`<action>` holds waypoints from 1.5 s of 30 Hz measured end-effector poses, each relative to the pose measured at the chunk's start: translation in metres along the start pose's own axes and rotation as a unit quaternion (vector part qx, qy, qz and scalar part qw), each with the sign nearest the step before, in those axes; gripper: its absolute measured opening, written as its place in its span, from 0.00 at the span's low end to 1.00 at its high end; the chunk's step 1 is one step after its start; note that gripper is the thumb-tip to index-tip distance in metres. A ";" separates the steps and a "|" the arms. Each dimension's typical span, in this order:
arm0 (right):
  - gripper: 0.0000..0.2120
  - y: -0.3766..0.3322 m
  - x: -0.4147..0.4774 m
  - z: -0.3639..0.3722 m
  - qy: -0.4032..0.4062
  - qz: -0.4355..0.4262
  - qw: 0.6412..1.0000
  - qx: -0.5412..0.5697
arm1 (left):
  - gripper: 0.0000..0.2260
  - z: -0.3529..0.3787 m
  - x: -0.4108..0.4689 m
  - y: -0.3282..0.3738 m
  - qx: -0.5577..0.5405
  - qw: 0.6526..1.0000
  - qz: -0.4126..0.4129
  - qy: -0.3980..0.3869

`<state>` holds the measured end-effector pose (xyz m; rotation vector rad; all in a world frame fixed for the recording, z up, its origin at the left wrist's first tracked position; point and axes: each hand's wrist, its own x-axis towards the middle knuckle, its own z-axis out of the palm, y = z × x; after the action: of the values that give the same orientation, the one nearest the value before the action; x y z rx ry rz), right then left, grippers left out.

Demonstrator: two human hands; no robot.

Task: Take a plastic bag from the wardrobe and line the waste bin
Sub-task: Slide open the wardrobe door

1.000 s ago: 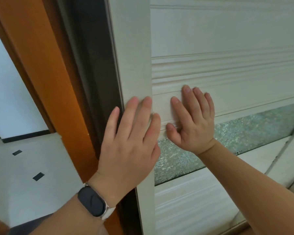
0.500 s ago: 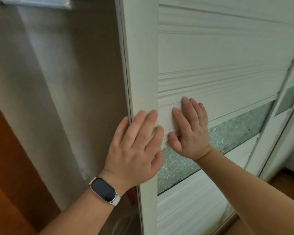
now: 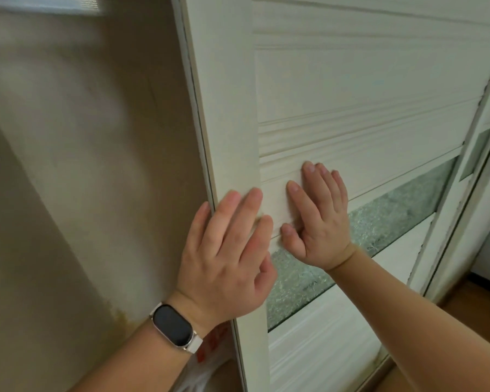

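My left hand (image 3: 227, 258) lay flat on the wardrobe door (image 3: 365, 80), fingers straight, and my right hand (image 3: 320, 219) pressed flat just beside it. A white plastic bag (image 3: 201, 369) showed inside the wardrobe, below my left wrist.

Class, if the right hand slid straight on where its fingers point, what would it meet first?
Probably the ridged horizontal moulding of the white wooden wardrobe door, just above where the right hand presses flat.

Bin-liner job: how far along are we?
Early. Done: wardrobe door stands partly open, interior showing. In hand: left hand and right hand press flat on the door. Left: grab what looks like a plastic bag low inside, then line the bin, not in view.
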<state>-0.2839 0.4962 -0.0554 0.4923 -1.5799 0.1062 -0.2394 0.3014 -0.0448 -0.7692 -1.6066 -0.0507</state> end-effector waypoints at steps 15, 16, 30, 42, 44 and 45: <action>0.25 0.088 -0.019 -0.017 -0.055 0.066 0.996 0.010 | 0.14 0.093 0.051 0.071 -0.071 0.997 0.000 0.022; 0.26 0.096 -0.021 -0.018 -0.058 0.067 0.996 0.009 | 0.14 0.098 0.054 0.076 -0.075 0.997 -0.002 0.020; 0.29 0.190 -0.045 -0.039 -0.130 0.047 0.990 -0.034 | 0.11 0.158 0.092 0.121 -0.122 0.992 0.011 0.024; 0.27 0.224 -0.065 -0.051 -0.159 0.089 0.981 -0.064 | 0.08 0.191 0.115 0.147 -0.146 0.989 0.026 0.029; 0.27 0.227 -0.067 -0.053 -0.161 0.100 0.979 -0.071 | 0.08 0.195 0.119 0.149 -0.150 0.988 0.033 0.028; 0.27 0.228 -0.068 -0.054 -0.163 0.107 0.978 -0.075 | 0.08 0.198 0.121 0.151 -0.154 0.987 0.037 0.027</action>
<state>-0.3191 0.7378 -0.0643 0.2266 -1.9450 0.0710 -0.3337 0.5609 -0.0368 -1.0565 -1.5356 -0.2685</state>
